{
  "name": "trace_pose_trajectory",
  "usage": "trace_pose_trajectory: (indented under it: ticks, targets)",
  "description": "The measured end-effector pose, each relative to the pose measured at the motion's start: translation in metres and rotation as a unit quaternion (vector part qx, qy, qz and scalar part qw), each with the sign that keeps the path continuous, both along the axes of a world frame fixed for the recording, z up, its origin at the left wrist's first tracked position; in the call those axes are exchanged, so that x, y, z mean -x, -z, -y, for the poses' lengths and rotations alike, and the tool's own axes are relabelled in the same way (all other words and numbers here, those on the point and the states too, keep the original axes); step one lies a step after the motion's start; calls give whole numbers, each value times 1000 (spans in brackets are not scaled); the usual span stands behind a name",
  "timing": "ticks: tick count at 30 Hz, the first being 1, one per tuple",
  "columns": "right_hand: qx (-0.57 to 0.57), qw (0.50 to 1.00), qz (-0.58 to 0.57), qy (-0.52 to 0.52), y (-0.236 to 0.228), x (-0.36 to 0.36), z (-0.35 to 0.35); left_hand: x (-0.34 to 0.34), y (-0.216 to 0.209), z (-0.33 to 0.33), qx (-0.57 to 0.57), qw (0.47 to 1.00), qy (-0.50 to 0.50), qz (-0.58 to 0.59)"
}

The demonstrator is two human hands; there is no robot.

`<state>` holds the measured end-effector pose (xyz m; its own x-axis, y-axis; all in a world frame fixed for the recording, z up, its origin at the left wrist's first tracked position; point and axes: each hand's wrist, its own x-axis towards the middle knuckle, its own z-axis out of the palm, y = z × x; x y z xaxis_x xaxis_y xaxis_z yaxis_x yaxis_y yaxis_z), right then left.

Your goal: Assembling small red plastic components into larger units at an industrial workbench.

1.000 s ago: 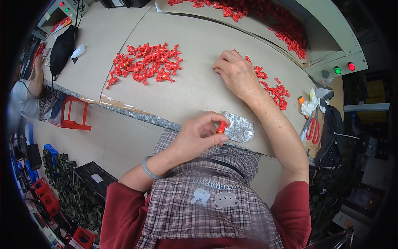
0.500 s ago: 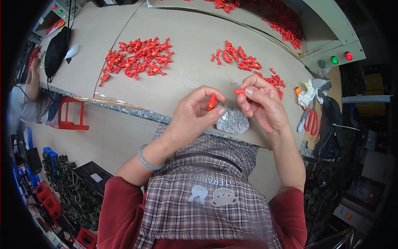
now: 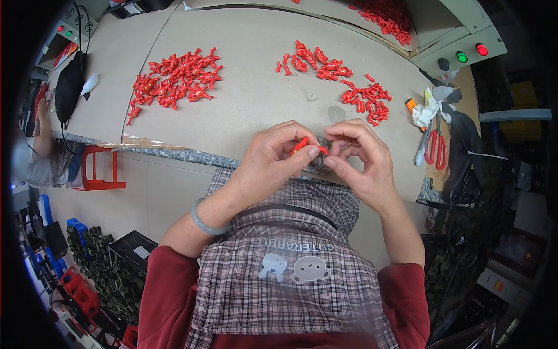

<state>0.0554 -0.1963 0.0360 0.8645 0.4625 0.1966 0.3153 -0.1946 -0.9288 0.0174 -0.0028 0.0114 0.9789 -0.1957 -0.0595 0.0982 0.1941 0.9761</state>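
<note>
My left hand (image 3: 268,158) grips a small red toy figure (image 3: 299,145) between thumb and fingers, above the table's front edge. Close beside it, my right hand (image 3: 365,164) has its thumb and a finger at a tiny red part (image 3: 323,150), which meets the figure's side. Whether the part is seated in the figure I cannot tell, as fingertips hide the joint. Behind the hands, a clear object (image 3: 317,165) shows only in part. Beyond my right hand lies a pile of small red parts (image 3: 367,100), and farther off a group of red toy figures (image 3: 318,61).
A larger heap of red figures (image 3: 177,80) covers the table's left part. Red-handled scissors (image 3: 435,148) and crumpled tissue (image 3: 431,108) lie at the right, below a grey machine housing (image 3: 459,38) with lit buttons. Another person's arm (image 3: 44,131) is at far left, near a red stool (image 3: 100,168).
My right hand has moved left and slightly down, bringing the small red part against the figure in my left hand. The whole view has shifted a little.
</note>
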Motion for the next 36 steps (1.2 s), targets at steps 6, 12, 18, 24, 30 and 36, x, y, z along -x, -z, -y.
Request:
trace_pose_trajectory:
  ticks: [6, 12, 18, 24, 30, 36]
  targets:
    - [98, 974, 205, -8, 8, 7, 4, 2, 1, 6, 13, 1000, 11, -17]
    - [29, 998, 56, 21, 14, 10, 13, 4, -4, 2, 5, 999, 29, -26]
    - [-51, 957, -284, 42, 19, 8, 38, 2, 2, -11, 77, 995, 47, -49]
    - [12, 988, -135, 74, 26, 14, 37, 6, 9, -8, 99, 994, 21, -27]
    - [145, 986, 48, 60, 26, 16, 35, 5, 10, -11, 105, 990, 60, -66]
    - [189, 974, 124, 32, 21, 18, 31, 8, 8, -7, 83, 994, 51, -53]
